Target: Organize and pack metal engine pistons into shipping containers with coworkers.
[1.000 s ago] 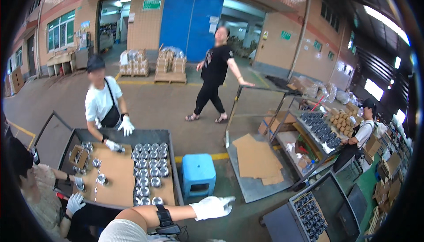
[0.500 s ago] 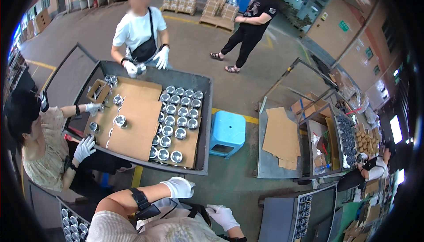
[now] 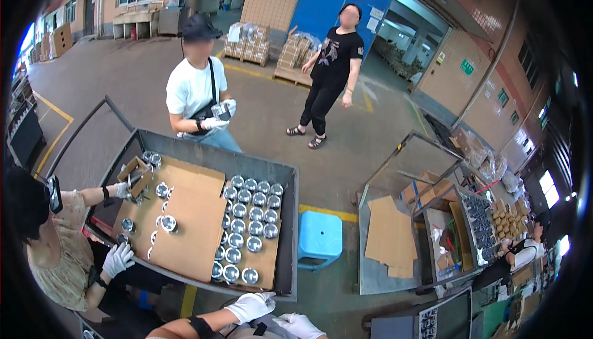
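My left hand (image 3: 250, 307), in a white glove, lies at the near rim of a dark metal cart (image 3: 250, 165). Its fingers are stretched and hold nothing that I can see. Close to my body, my right hand (image 3: 299, 325) is gloved too, loosely open with nothing visible in it, and partly cut off by the lower edge. Inside the cart, rows of shiny metal pistons (image 3: 254, 244) stand on the right side. A brown cardboard sheet (image 3: 191, 228) covers the middle, with a single piston (image 3: 168, 224) on it. A small cardboard box (image 3: 137, 176) sits at the far left.
At the left, a co-worker's gloved hands (image 3: 117, 260) work inside the cart. Behind it, another person (image 3: 196, 88) holds a piston. A person in black (image 3: 330, 73) stands farther back. A blue stool (image 3: 320, 238) and a metal trolley (image 3: 364, 265) with cardboard stand to the right.
My view has tilted up, so the scene sits lower. My hands have drawn closer together, the left by the cart rim. The person behind has raised a piston; the one in black has turned.
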